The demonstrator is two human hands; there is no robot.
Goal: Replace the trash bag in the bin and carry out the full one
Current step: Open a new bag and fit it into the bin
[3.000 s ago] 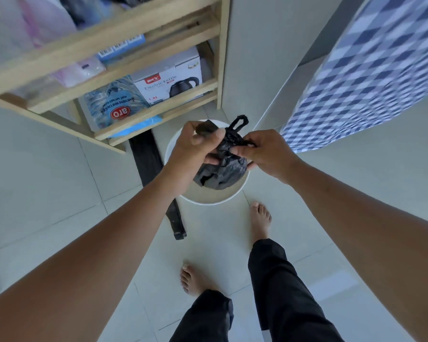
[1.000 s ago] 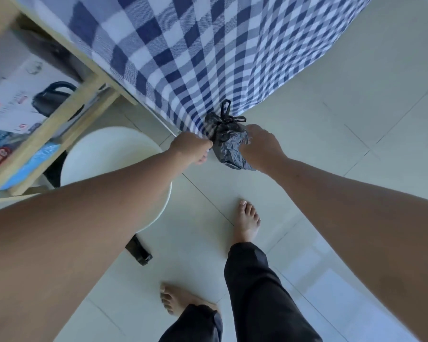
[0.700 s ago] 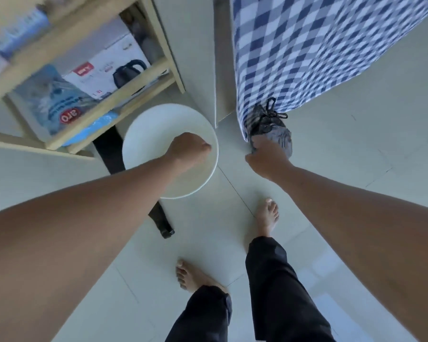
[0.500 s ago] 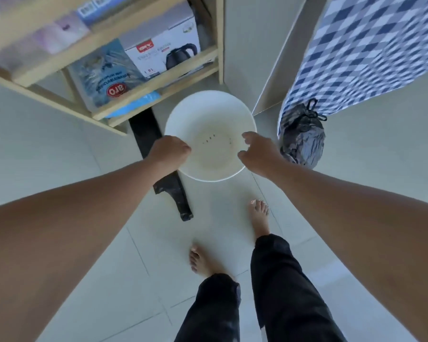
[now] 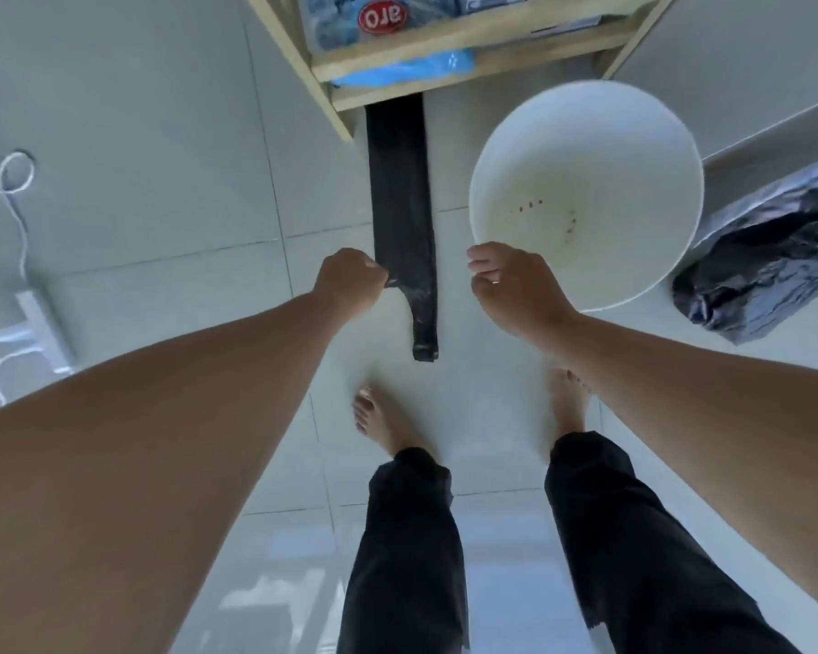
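The round white bin (image 5: 586,148) stands on the floor at the upper right with no bag inside and a few specks at its bottom. The tied full black trash bag (image 5: 766,257) lies on the floor to the right of it. A folded black trash bag (image 5: 400,191) lies flat as a long strip on the tiles left of the bin. My left hand (image 5: 350,280) pinches the left edge of that strip near its lower end. My right hand (image 5: 515,290) hovers at the bin's near rim, fingers loosely curled, holding nothing.
A wooden shelf unit (image 5: 445,68) with packages and a blue pack stands just behind the strip and the bin. A white power strip with cables (image 5: 39,323) lies on the floor at far left. My bare feet (image 5: 388,427) stand close below the strip.
The full bag went from both hands over the bin to the floor right of it. My left hand moved from the bin's rim to the folded bag and pinched it.
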